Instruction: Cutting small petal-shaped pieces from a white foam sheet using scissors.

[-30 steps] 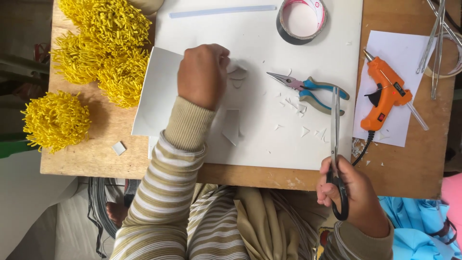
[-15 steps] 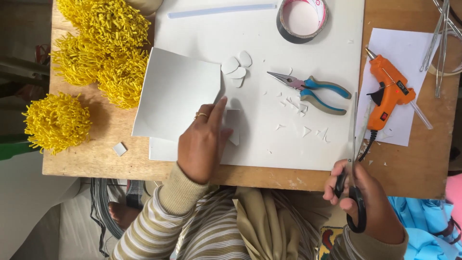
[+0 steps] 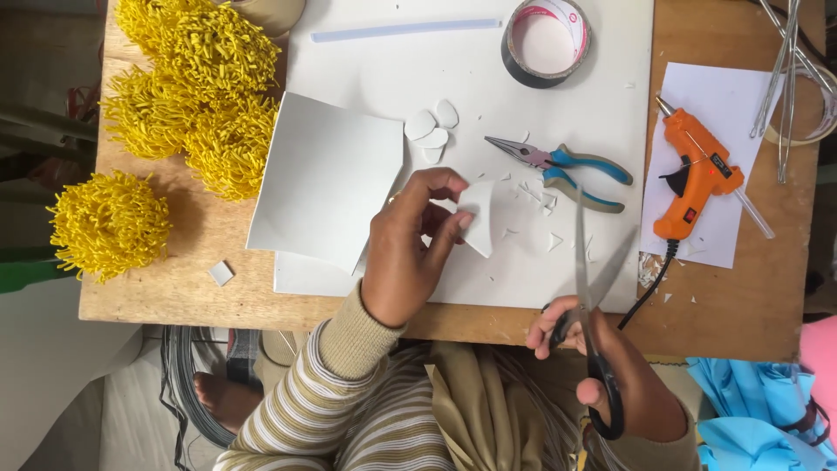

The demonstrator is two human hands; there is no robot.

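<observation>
white foam piece [image 3: 479,218], small and curved, is pinched between the thumb and fingertips of the left hand [image 3: 410,253], lifted a bit above the big white sheet [image 3: 558,105] that covers most of the desk [image 3: 166,288]. scissors [image 3: 593,288] are gripped in the right hand [image 3: 610,375] at the near desk edge, fingers closed through the black handles, blades spread open and pointed up toward the foam piece, just to its right and not touching it. a square white foam sheet [image 3: 327,179] is laid at an angle just left of the left hand. a few cut petal shapes [image 3: 432,131] are piled just beyond the fingers, with tiny scraps scattered around. blue-handled pliers [image 3: 567,166] are set to the right of the petals, and an orange glue gun [image 3: 697,174] is rested on a sheet of paper further right. a tape roll [image 3: 545,39] is seen at the far edge, and yellow pom-pom flowers [image 3: 192,87] are heaped on the left.
</observation>
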